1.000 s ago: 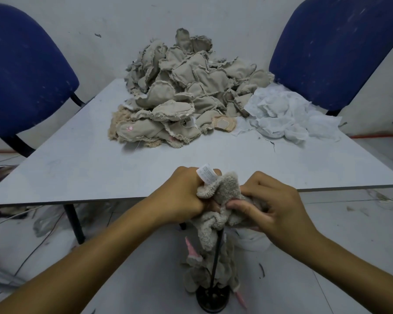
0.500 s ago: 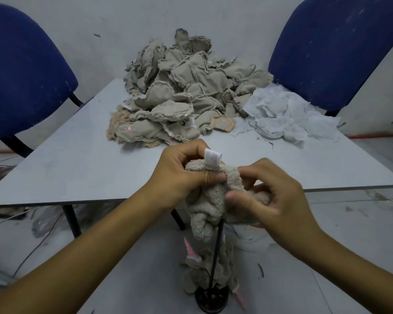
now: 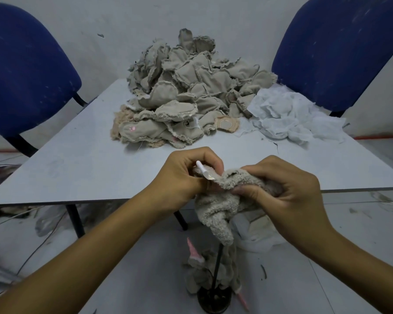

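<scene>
A beige fuzzy fabric piece [image 3: 216, 211] with a white label [image 3: 203, 169] hangs between my hands over the near edge of the table [image 3: 77, 168]. My left hand [image 3: 186, 175] pinches its upper left corner next to the label. My right hand [image 3: 284, 191] grips the fabric's right side with curled fingers. The lower end of the fabric droops toward a thin black rod on a round base [image 3: 214, 298] standing on the floor. More beige fabric pieces [image 3: 200, 273] lie gathered around that rod.
A large heap of beige sewn fabric shells [image 3: 186, 96] sits at the table's far middle, with crumpled white cloth [image 3: 288, 118] to its right. Blue chairs stand at far left [image 3: 25, 71] and far right [image 3: 336, 48]. Cables [image 3: 9, 250] trail on the floor at left.
Both hands have spread apart, stretching the fabric's top edge between them. The label has tipped from upright to slanting left, and more fabric now hangs below.
</scene>
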{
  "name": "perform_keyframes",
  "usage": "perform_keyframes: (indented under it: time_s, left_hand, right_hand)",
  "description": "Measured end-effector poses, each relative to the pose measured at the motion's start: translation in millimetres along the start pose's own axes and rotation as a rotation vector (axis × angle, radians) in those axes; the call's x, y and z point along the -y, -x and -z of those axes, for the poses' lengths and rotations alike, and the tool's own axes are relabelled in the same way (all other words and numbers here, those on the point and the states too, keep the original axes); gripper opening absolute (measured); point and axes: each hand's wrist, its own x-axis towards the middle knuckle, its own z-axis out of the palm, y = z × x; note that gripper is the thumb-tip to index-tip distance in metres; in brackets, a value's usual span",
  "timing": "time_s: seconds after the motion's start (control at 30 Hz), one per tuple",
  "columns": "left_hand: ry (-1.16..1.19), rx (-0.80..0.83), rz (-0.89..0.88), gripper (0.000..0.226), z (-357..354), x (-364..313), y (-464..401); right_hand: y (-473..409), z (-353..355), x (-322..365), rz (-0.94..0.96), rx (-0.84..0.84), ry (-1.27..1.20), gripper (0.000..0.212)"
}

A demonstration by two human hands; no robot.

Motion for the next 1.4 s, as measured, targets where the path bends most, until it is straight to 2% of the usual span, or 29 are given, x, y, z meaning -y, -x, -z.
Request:
perform_keyframes:
  time_s: [0.2,0.33,0.43,0.57,0.8,0.87,0.97,1.07,1.13,1.2,1.27,1.37,1.4]
  left_hand:
    - [-0.067,0.058,0.012,0.022,-2.7,-0.6,2.2]
    - [-0.083,-0.047,-0.035,0.026,-5.1,-7.0,-1.5]
    - [-0.022,-0.114,-0.078,0.022,-7.8,-13.2,-4.6]
    - [-0.046,-0.074,-0.081,0.019,-11.2,-12.1,-2.5]
    - [0.034,-0.073,-0.062,0.013,-12.6,-6.1,0.3]
    - [-0.042,-0.036,-0.069,0.017,-9.3,-4.2,-0.4]
    - [-0.297,0.032,0.025,0.044,-4.8,3.4,2.9]
    - [-0.672,0.126,0.031,0.044,-8.5,15.0,7.5]
    - [-0.756,0.132,0.013,0.041,-9.3,18.0,7.4]
    - [-0.732,0.120,0.046,0.045,-7.7,17.7,9.0]
    - [-0.549,0.119,0.094,0.030,-4.7,16.3,11.1]
    - [-0.248,0.021,-0.051,0.009,-1.1,1.4,7.1]
    - [-0.192,-0.040,-0.107,0.010,0.3,-5.4,1.1]
  right_hand:
    - [1.6,1.2,0.1,-0.042,0.042,0.013,0.021]
    - [-1.0,3.6,6.3,-0.092,-0.006,-0.070,0.026]
    - [-4.3,5.5,10.0,-0.037,-0.058,-0.087,0.027]
    - [-2.8,3.4,5.3,0.042,-0.039,-0.045,0.027]
    - [3.0,0.1,-4.4,-0.031,-0.024,-0.095,0.021]
    - [4.5,-1.3,-7.5,-0.028,-0.015,-0.099,0.016]
    - [17.1,-7.5,-15.5,-0.022,0.038,-0.024,0.014]
    - [31.9,-15.6,-20.8,-0.043,0.093,0.000,0.010]
    - [33.1,-17.0,-21.3,-0.037,0.086,-0.001,0.018]
    - [31.1,-16.7,-19.7,-0.010,0.080,0.023,0.022]
    - [27.6,-14.5,-18.2,0.015,0.092,0.024,0.022]
    - [11.5,-2.1,-11.6,0.014,0.079,-0.021,0.021]
    - [1.0,4.9,-7.6,-0.014,0.071,-0.049,0.022]
